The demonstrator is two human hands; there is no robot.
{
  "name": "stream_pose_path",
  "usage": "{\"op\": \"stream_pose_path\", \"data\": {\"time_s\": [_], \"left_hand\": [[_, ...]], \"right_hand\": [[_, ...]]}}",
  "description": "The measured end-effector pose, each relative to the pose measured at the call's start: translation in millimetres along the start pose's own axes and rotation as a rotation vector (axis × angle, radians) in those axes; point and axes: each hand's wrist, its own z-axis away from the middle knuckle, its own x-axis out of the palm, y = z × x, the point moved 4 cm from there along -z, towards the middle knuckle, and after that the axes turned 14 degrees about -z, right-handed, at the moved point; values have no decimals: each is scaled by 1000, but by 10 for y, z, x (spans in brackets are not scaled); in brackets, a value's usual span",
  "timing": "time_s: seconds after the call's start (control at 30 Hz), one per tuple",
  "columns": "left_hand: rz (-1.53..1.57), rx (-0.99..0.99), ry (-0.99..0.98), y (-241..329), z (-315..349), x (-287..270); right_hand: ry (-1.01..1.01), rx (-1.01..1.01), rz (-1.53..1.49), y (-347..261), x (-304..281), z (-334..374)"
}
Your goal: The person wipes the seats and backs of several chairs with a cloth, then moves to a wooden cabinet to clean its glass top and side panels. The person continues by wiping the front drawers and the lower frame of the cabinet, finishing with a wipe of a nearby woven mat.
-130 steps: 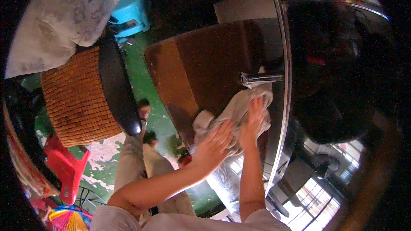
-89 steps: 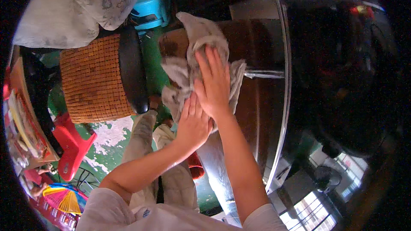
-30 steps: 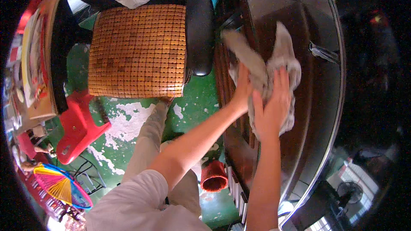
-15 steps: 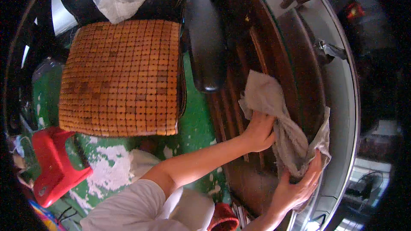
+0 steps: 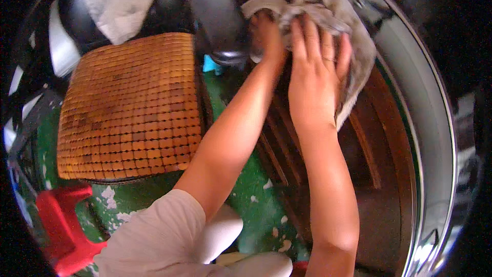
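A grey-beige cloth (image 5: 359,51) is bunched against the dark brown wooden furniture (image 5: 343,159) at the upper right. My right hand (image 5: 318,79) lies on it with fingers stretched and spread, pressing the fabric; its thumb is hidden. To its left, my left hand (image 5: 267,36) is closed on another part of the cloth, though motion blurs its fingers. Both forearms reach up from the lower edge, side by side. The black padded armrest (image 5: 218,18) of a chair is just left of my left hand.
The chair's seat has an orange-brown beaded mat (image 5: 130,107), and a pale cloth (image 5: 118,0) hangs over its back. A red plastic stool (image 5: 66,225) stands lower left on the worn green floor (image 5: 253,225). A pale curved edge (image 5: 438,128) borders the furniture on the right.
Both hands have moved up and away with the cloth, from the furniture's near right part to its far part by the armrest. My right hand's fingers are now spread on the cloth.
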Motion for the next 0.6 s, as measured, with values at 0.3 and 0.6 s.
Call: {"op": "stream_pose_path", "data": {"time_s": [0.3, 0.6], "left_hand": [[-356, 768, -324, -188, 2492, -81], [-419, 921, -523, -460, 2719, 3]], "right_hand": [[-219, 565, 304, 427, -959, 2188], [101, 139, -160, 583, -917, 2008]]}}
